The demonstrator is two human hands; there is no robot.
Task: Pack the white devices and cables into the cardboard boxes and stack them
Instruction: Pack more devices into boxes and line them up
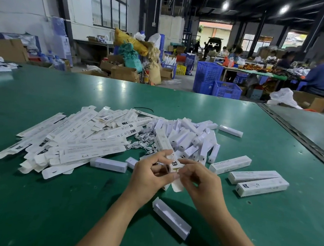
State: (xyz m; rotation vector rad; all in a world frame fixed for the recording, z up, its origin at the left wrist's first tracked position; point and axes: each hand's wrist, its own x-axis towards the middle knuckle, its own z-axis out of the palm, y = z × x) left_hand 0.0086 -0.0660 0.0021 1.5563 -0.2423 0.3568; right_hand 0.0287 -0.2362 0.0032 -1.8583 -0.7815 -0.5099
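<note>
Head view puts the box between both grips, lifted off the counter. Its long axis runs from the grips away and slightly left. The far end points into the pile, and the near, open end sits right at the fingertips.

The left grip is closed round that near end, fingers and thumb curled about it. The right grip pinches at the same end, where the flap hangs loose just below the fingers. Neither grip is nearer than the other, since both meet at one end. The left seems to carry the box and the right to work on it. Fingers and box walls hide whether a device and cable are already inside.

The coming move, as I judge it, is tucking the flap shut. That turns on pushing along the long axis, away from the body, with the left grip bracing against the push.

Just beyond the grips lie the cables, touching the loose devices heaped beyond and to the right. The flat boxes spread beyond and left of the left grip. To the right of the right grip, near but apart from it, three closed boxes lie close together, not yet stacked. Nearer than the grips, between the forearms, a lone device lies on the counter.
</note>
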